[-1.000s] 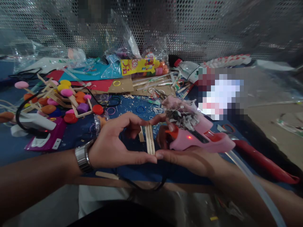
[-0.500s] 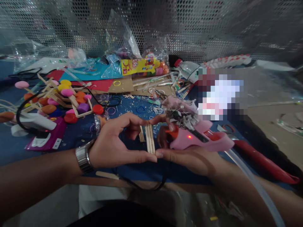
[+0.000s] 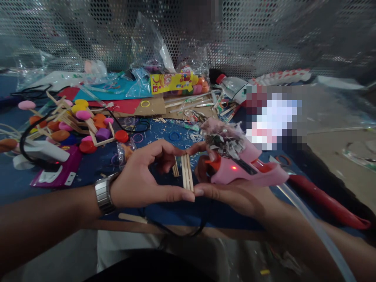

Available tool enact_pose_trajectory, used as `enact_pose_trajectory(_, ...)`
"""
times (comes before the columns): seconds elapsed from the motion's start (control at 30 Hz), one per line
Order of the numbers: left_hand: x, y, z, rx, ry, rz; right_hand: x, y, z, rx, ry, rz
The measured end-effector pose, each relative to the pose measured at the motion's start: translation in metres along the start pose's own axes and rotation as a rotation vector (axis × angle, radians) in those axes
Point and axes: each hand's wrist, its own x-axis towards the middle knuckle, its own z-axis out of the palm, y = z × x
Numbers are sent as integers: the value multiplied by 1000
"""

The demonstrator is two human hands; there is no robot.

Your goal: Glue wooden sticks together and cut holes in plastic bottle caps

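My left hand, with a metal watch on its wrist, pinches a small bundle of wooden sticks between thumb and forefinger. My right hand presses the same sticks from the other side with its thumb and forefinger. A pink hot glue gun rests across my right palm, its red light lit and its front crusted with glue and scraps. A few more wooden sticks lie just behind the bundle on the blue table.
A stick structure with coloured foam discs sits at the left by a white device on a purple card. Plastic bags, rubber bands, loose sticks and paper sheets clutter the back. A red tool lies at the right.
The glue gun has tipped slightly down at its rear; both hands stay pressed on the sticks in almost the same place.
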Motion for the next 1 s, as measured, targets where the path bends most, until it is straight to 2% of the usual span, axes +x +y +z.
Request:
enact_pose_trajectory(0.2, 3, -1, -4, -91, -85, -96, 1, -6, 0, -12, 33, 3)
enact_pose_trajectory(0.37, 4, -2, -4, -247, -152, -172, 4, -6, 5, 128, 88, -15)
enact_pose_trajectory(0.47, 4, -4, -4, -296, -183, -197, 5, -6, 8, 131, 111, -49)
enact_pose_trajectory(0.67, 3, -6, -4, -311, -220, -207, 2, -6, 7, 148, 82, -90)
enact_pose_trajectory(0.83, 3, -5, -3, -321, -257, -229, 1, -8, 7, 229, 66, -61)
enact_pose_trajectory(1.0, 3, -2, -4, -281, -274, -226, 2, -8, 5, 135, 99, -43)
